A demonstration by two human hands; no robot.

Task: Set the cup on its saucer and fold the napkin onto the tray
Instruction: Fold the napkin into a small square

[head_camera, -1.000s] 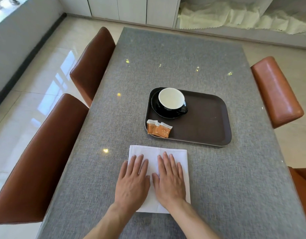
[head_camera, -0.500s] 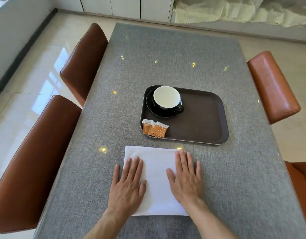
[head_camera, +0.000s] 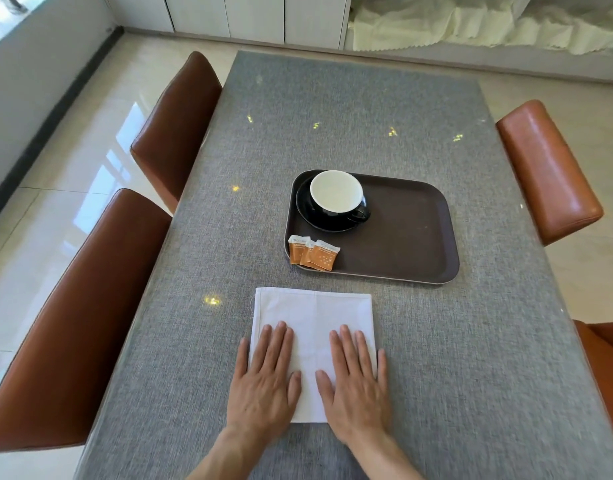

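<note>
A white folded napkin (head_camera: 312,320) lies flat on the grey table, just in front of the tray. My left hand (head_camera: 263,386) rests palm down on its near left part, fingers spread. My right hand (head_camera: 357,386) lies palm down on its near right part, little finger off the edge. A black cup (head_camera: 336,199) with a white inside sits on a black saucer (head_camera: 310,221) at the far left of a dark brown tray (head_camera: 409,237). Neither hand grips anything.
Several orange sachets (head_camera: 313,252) lie at the tray's near left corner. Brown chairs stand at the left (head_camera: 90,299), far left (head_camera: 177,129) and right (head_camera: 547,168) of the table (head_camera: 471,358); another chair edge (head_camera: 606,368) shows at the near right.
Both hands started side by side at the napkin's middle, slid apart toward its sides, and now sit a little closer to me and nearer each other, still flat on the cloth.
</note>
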